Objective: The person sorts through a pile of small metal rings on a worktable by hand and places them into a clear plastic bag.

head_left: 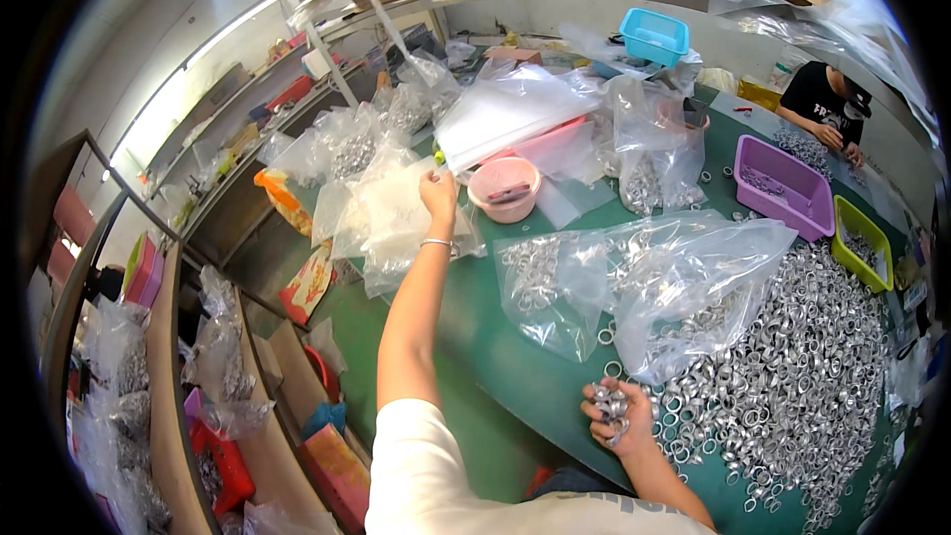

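My left hand (437, 192) reaches far forward over a pile of clear plastic bags (381, 213), just left of a pink bowl (504, 189). Its fingers look curled together; whatever they grip, if anything, is hidden. A reddish, dark-edged item (509, 193) lies in the bowl. Close to the table's near edge, my right hand (634, 426) is turned up and closed round several silver metal rings (609, 403). Beside it spreads a big heap of similar rings (792, 376). A clear bag (684, 277) with rings in or under it lies across the heap's far left side.
A purple basket (785, 188) and a green basket (861, 244) stand behind the heap. At the far right a co-worker (827, 109) handles small parts. Filled bags (649, 154) and a blue basket (655, 37) are farther back. Shelves (158, 376) with bagged parts line my left.
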Tool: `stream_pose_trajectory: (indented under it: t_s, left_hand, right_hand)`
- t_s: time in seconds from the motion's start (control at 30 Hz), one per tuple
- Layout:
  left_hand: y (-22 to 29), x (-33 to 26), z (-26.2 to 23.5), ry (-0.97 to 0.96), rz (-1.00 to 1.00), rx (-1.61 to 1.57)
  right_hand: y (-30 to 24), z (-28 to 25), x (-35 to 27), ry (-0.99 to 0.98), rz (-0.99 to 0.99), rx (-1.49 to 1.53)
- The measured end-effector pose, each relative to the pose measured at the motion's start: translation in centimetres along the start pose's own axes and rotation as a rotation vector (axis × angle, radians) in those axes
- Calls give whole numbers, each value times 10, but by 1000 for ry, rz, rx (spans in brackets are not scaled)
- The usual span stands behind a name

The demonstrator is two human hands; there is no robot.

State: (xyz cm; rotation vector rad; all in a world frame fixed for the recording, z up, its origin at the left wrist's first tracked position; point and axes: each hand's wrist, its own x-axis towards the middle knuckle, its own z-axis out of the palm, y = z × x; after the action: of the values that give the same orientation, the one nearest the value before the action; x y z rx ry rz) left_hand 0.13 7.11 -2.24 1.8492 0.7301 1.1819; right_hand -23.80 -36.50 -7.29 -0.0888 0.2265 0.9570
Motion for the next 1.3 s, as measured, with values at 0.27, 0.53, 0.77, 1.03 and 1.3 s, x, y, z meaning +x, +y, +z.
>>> stream_pose_trajectory:
  t_s: [0.27,0.53,0.77,1.03,1.3]
  left_hand:
    - [-51,81,30,-149,8,302]
    - [-43,64,81,-75,59,150]
    - [-11,71,90,-140,158,-252]
    - [112,33,90,-327,133,-556]
    - [190,42,98,-411,234,-815]
  right_hand:
    - [12,-9,9,-13,26,49]
    - [10,-17,13,20,-35,59]
    - [11,-21,15,14,-50,31]
    - [9,-24,16,-19,-83,34]
    - [11,-23,18,-31,-67,2]
